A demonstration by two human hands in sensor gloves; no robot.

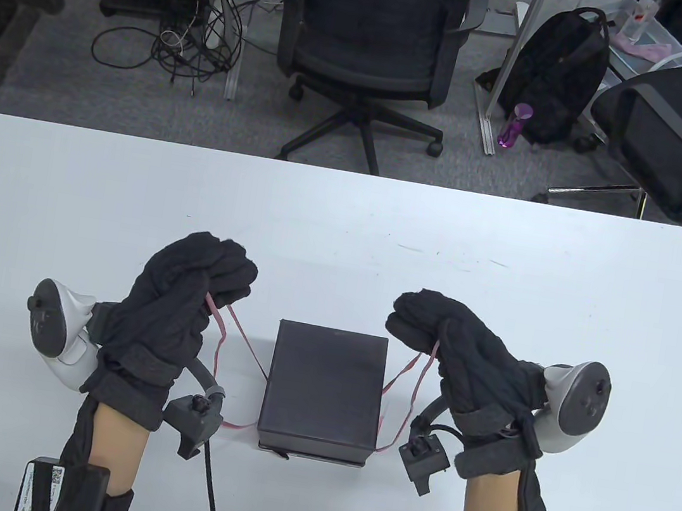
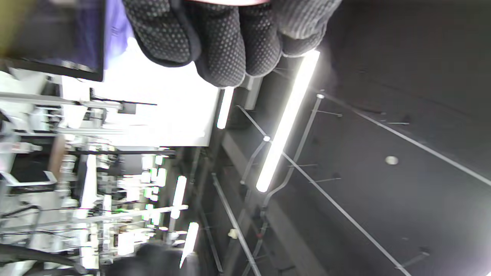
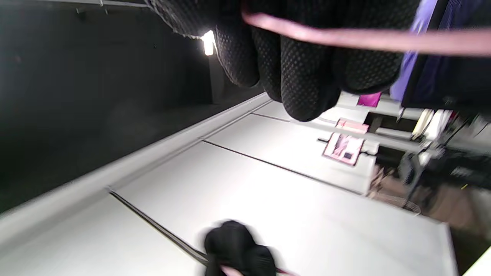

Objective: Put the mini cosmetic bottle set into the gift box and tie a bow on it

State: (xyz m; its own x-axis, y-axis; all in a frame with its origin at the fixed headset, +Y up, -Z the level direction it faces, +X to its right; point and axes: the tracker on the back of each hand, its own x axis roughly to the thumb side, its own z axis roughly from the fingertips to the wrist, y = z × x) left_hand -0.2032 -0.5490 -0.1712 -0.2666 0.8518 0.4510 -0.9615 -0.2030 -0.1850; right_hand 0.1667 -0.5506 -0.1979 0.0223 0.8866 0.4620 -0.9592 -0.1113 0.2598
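A black gift box (image 1: pixel 324 387) sits closed on the white table (image 1: pixel 346 218), near the front edge. A thin pink ribbon (image 1: pixel 244 343) runs out from under it on both sides. My left hand (image 1: pixel 199 285) is raised to the left of the box, fingers curled round the left ribbon end. My right hand (image 1: pixel 438 334) is raised to the right of the box and grips the other ribbon end (image 1: pixel 410 368). In the right wrist view the ribbon (image 3: pixel 345 36) crosses my curled fingers (image 3: pixel 303 76). The left wrist view shows only curled fingers (image 2: pixel 222 42) and the ceiling. No bottles are visible.
Two black office chairs (image 1: pixel 373 42) and a backpack (image 1: pixel 557 70) stand beyond the table's far edge. A purple bottle (image 1: pixel 514 124) lies on the floor. A black cable (image 1: pixel 210 486) trails from my left wrist toward the front edge.
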